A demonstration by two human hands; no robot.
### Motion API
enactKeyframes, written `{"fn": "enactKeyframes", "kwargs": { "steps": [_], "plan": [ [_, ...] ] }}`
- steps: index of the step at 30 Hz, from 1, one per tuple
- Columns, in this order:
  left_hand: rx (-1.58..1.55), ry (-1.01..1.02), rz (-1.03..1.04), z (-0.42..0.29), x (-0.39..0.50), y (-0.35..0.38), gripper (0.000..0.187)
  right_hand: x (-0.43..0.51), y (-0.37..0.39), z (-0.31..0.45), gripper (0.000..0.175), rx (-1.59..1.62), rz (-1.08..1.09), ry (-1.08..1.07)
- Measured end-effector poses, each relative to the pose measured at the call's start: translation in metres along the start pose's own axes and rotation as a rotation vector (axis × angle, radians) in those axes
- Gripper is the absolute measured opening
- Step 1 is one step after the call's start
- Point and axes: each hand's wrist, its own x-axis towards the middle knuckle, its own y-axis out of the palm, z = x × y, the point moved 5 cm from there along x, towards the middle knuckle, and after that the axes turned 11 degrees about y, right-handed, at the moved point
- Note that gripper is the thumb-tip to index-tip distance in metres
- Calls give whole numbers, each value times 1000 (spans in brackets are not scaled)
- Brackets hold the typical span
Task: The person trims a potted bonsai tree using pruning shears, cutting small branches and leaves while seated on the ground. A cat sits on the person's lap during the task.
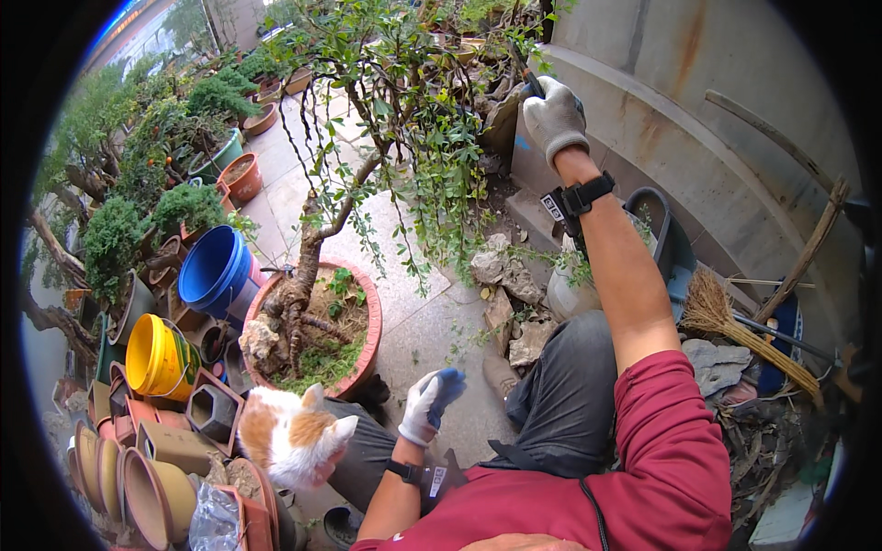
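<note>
My right hand (557, 118), in a white glove, is raised at the upper right and closed around the dark handle of a cutting tool (530, 81). The tool's far end lies among leafy twigs, so its jaws cannot be made out. My left hand (433, 405), in a white and blue glove, is held low at the centre with nothing in it. Between and beyond the hands stands a potted bonsai tree (310, 255) with hanging leafy branches. Its round terracotta-coloured pot (374, 324) holds soil, grass and a pale rock (259, 339).
An orange and white cat (293, 434) sits left of my left hand. A blue bucket (213, 268), a yellow bucket (155, 358) and stacked pots (162, 496) crowd the left. Rocks (506, 268), a straw broom (751, 330) and a wall (689, 138) lie right.
</note>
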Motion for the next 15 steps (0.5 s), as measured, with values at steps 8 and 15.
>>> {"fn": "enactKeyframes", "kwargs": {
  "steps": [8,15],
  "plan": [
    [-4,1,6,4,1,-4,50,-5,-7,6,19,-88,-41,71],
    [0,15,30,4,1,-5,49,26,-19,-29,31,-315,-187,61]
  ]
}}
